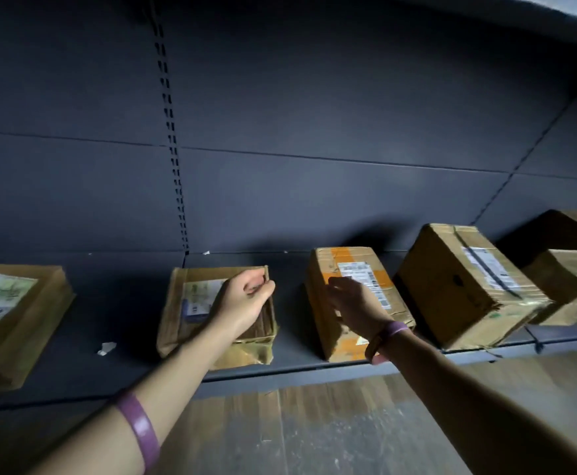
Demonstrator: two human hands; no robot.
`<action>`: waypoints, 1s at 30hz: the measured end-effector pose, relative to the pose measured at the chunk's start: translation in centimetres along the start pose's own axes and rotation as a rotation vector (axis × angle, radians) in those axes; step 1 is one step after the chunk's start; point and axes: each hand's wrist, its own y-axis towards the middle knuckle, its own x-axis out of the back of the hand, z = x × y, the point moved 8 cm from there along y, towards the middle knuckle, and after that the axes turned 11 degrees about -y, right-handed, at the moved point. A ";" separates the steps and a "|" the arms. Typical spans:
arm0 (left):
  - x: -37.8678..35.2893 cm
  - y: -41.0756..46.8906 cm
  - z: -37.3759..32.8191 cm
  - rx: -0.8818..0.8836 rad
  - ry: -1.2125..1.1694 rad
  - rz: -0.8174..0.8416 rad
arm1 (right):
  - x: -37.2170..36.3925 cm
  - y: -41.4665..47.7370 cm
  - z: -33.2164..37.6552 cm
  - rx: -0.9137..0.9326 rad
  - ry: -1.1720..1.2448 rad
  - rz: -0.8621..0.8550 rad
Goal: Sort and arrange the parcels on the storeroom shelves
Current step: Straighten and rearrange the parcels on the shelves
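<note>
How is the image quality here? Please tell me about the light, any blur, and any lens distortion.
Head view: the light is dim, so the back panel is nearly black; the shelf bends from wide-angle distortion; the right hand is slightly blurred over the orange-taped box; the left hand looks sharper; the box labels are too soft to read.

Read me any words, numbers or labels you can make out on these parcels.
None are legible.
Far-left flat parcel: printed label, blurred.
Flat parcel under the left hand: label blurred.
Orange-taped box: white barcode label, too small.
Large box: label blurred.
</note>
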 end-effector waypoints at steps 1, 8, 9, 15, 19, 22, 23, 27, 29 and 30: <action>-1.9 -0.1 0.0 0.014 -0.004 0.023 | 1.0 0.1 -0.8 0.001 -0.009 0.001; -13.5 -0.3 1.1 0.143 0.057 -0.042 | 9.4 2.5 -9.6 0.084 -0.068 0.007; -14.3 -0.2 1.2 0.164 0.067 -0.076 | 10.0 2.8 -10.6 0.085 -0.055 0.036; -16.6 -0.6 1.9 0.306 0.103 -0.203 | 11.4 3.6 -14.1 0.051 0.010 0.199; -16.8 -0.5 3.9 0.368 0.126 -0.210 | 10.8 3.7 -15.5 0.028 -0.010 0.179; -17.3 0.0 5.8 0.388 0.124 -0.198 | 8.7 3.6 -16.6 0.031 -0.007 0.225; -17.4 0.3 6.2 0.374 0.121 -0.196 | 8.1 3.7 -17.0 0.030 -0.014 0.231; -17.5 0.9 6.9 0.256 0.136 -0.204 | 7.3 4.2 -18.1 0.022 -0.030 0.163; -17.6 0.5 6.9 0.222 0.105 -0.206 | 7.2 4.2 -18.4 0.037 -0.010 0.142; -17.6 0.3 6.8 0.211 0.090 -0.206 | 7.2 4.2 -18.5 0.042 0.005 0.134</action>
